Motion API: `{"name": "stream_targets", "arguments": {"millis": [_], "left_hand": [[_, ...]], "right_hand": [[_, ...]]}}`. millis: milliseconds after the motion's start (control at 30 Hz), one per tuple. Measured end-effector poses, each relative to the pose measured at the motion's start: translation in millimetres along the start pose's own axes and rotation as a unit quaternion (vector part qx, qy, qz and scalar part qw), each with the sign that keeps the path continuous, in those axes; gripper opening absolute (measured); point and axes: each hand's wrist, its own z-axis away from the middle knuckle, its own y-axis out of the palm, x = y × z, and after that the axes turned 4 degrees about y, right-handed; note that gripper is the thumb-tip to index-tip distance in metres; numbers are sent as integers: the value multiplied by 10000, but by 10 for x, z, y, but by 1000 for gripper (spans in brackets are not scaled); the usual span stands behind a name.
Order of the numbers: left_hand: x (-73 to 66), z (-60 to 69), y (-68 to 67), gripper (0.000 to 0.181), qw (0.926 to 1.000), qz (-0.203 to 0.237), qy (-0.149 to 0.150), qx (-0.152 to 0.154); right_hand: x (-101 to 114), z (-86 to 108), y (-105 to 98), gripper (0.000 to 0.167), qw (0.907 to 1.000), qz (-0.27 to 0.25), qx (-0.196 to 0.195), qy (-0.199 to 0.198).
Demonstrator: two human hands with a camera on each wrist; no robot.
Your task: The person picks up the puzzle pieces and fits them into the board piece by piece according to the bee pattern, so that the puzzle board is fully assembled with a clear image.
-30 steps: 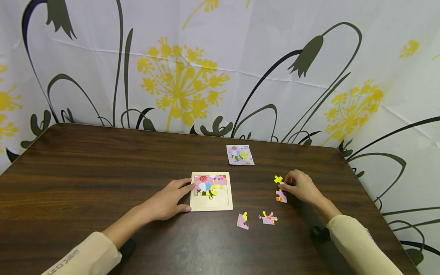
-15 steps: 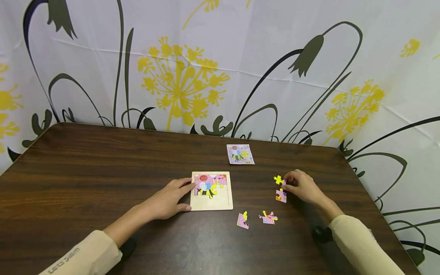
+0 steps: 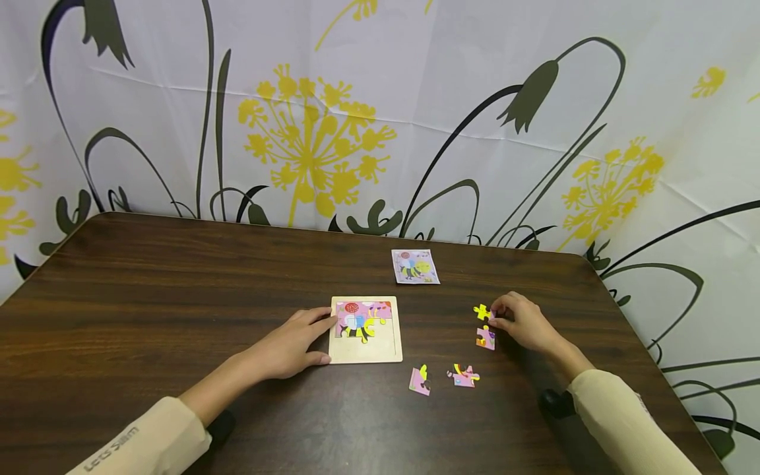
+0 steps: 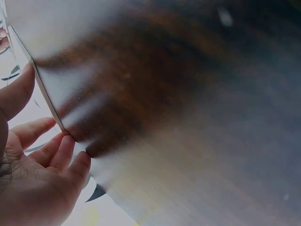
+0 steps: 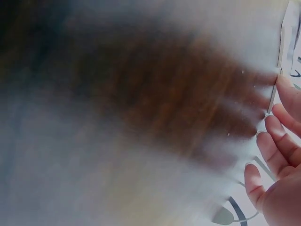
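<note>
A wooden puzzle tray [image 3: 386, 349] holds part of a pink and yellow bee picture, with bare wood along its lower and right parts. My left hand [image 3: 285, 344] rests at the tray's left side, index fingertip on the picture's edge, thumb at the lower left corner. The left wrist view shows fingertips touching the tray's thin edge [image 4: 48, 101]. To the right, my right hand [image 3: 522, 321] pinches a yellow and pink puzzle piece [image 3: 482, 312] at its right end; the fingers cover part of it. Just below lies another pink puzzle piece [image 3: 485, 338] with a yellow knob.
Two more loose pieces, a pink and yellow corner [image 3: 419, 380] and a pink one with a rainbow-like arc [image 3: 464, 376], lie nearer the front. A bee picture card [image 3: 415, 267] lies behind the tray. The brown table [image 3: 178, 284] ends at a flower-printed curtain [image 3: 439, 99].
My right fingertips have shifted slightly right and up, off the lower piece's knob. The yellow piece has turned and moved a little. My left hand and the tray have stayed put.
</note>
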Motion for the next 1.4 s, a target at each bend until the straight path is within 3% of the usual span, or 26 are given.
{"name": "stream_targets", "arguments": {"millis": [1067,1400], "left_hand": [[-11,4,12,61,9998,-86,123,-120],[-11,3,11,61,9999,-87,74,-90]], "right_hand": [[21,-4,-46,12,9998,15,51,-181],[80,-59,-131,15,9988,-135,3,-462]]}}
